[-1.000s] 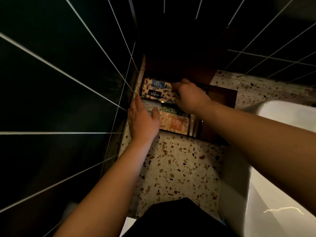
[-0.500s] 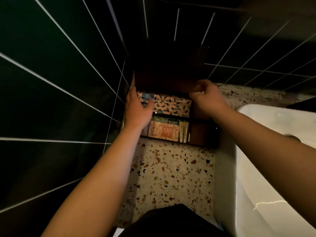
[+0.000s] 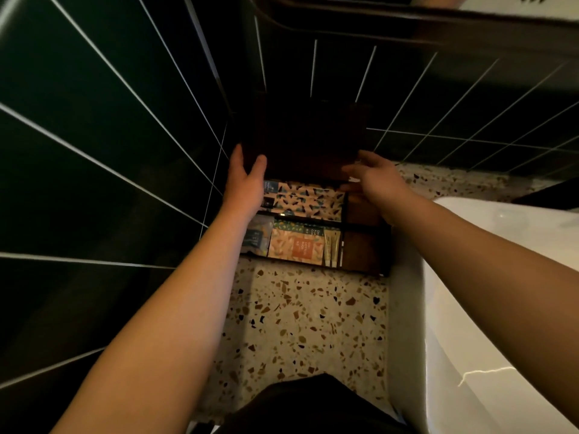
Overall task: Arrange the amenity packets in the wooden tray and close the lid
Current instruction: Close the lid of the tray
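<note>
A dark wooden tray [image 3: 363, 270] sits on the terrazzo counter against the tiled wall. Patterned amenity packets [image 3: 308, 198] fill its back compartment; an orange packet [image 3: 296, 244], a bluish packet [image 3: 257, 236] and slim tubes [image 3: 332, 247] lie in the front one. The right compartments [image 3: 360, 245] look bare. The dark lid [image 3: 300, 136] stands raised behind the tray. My left hand [image 3: 246, 180] grips the lid's lower left corner. At the lid's lower right edge, my right hand [image 3: 374, 180] touches it with fingers spread; its grip is unclear.
A white sink basin [image 3: 488, 277] lies at the right, close to the tray. Dark green tiled walls [image 3: 94, 151] rise at the left and behind. Terrazzo counter [image 3: 307, 321] stretches in front of the tray. A dark-framed mirror edge [image 3: 407, 20] runs overhead.
Both hands have left the packets and moved back to the lid's lower corners. The view has tilted up, showing more of the raised lid and wall.
</note>
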The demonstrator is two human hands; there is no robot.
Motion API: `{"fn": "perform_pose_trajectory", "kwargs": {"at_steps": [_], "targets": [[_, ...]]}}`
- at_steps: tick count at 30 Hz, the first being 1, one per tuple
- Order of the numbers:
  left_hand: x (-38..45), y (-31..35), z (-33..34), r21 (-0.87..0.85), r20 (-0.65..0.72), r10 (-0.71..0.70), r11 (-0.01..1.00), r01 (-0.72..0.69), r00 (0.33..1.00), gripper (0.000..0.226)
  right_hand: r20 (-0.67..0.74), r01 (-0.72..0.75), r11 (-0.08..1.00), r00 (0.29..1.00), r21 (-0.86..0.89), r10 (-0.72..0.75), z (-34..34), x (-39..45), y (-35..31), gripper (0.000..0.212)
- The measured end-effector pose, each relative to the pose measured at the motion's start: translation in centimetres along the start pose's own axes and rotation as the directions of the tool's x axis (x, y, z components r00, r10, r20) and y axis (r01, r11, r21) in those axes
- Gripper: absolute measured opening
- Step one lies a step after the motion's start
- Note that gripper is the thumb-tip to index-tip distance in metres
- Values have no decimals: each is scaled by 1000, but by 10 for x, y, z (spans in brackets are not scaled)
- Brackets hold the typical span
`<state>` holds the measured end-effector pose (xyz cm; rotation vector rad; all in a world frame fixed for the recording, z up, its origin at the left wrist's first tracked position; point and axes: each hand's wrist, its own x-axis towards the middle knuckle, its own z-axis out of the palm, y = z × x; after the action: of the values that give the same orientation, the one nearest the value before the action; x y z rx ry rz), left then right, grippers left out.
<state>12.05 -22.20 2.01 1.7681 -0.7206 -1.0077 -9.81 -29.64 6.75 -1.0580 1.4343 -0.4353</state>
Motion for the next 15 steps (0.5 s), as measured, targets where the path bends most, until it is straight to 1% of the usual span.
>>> {"fn": "perform_pose_trajectory", "kwargs": {"at_steps": [2, 5, 8, 10, 11, 13, 15], "targets": [[-6, 4, -3, -36, -24, -32, 999, 31, 999, 61, -15, -21, 996, 1000, 86, 22, -2, -6, 2, 41], [-18, 5, -10, -190, -65, -111, 977, 97, 992, 76, 11, -70, 976, 998, 208, 69, -5, -24, 5, 27], [-43, 3, -14, -326, -126, -177, 937, 128, 976, 76, 60, -130, 951, 991, 280, 118, -7, -39, 14, 29], [-62, 0, -16, -374, -211, -210, 920, 120, 955, 73, 67, -155, 944, 988, 291, 141, -7, -47, 20, 22], [-72, -2, -18, -389, -248, -201, 917, 93, 948, 69, 55, -159, 945, 987, 287, 150, -7, -51, 24, 18], [-89, -5, -22, -338, -303, -163, 939, 54, 939, 53, 43, -170, 955, 985, 242, 165, -7, -59, 32, 24], [-100, -15, -24, -174, -338, -115, 983, 58, 934, 34, 58, -209, 958, 978, 197, 202, -5, -66, 42, 30]]}}
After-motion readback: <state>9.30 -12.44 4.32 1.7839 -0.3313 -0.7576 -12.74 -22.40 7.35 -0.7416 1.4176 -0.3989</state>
